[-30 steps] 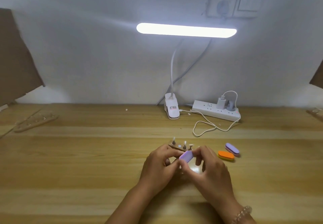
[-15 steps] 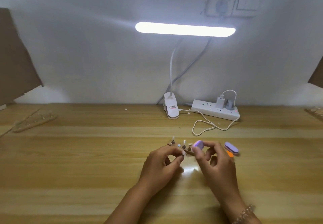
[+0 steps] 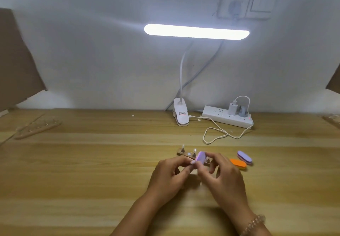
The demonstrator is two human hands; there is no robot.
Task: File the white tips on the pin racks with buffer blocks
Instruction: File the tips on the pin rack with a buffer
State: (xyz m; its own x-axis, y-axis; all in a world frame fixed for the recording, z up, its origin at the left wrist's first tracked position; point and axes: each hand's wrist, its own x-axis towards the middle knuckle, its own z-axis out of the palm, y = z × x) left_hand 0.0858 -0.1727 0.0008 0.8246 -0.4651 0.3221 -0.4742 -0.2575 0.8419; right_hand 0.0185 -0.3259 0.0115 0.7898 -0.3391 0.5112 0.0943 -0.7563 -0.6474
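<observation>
Block [image 3: 200,157], purple, pinched by the curled fingers of the right hand [image 3: 226,178], has swung back leftward onto what looks like a white tip [image 3: 192,162] pinched in the left hand [image 3: 171,175], just in front of the rack [image 3: 182,154] on the tabletop [image 3: 92,171]; judged mid-stroke, filing under way.

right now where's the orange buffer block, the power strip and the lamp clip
orange buffer block [image 3: 238,163], head view, top face
power strip [image 3: 219,115], head view, top face
lamp clip [image 3: 181,117], head view, white body

Wooden table [image 3: 92,171], matt; power strip [image 3: 220,117] glossy plastic.
</observation>
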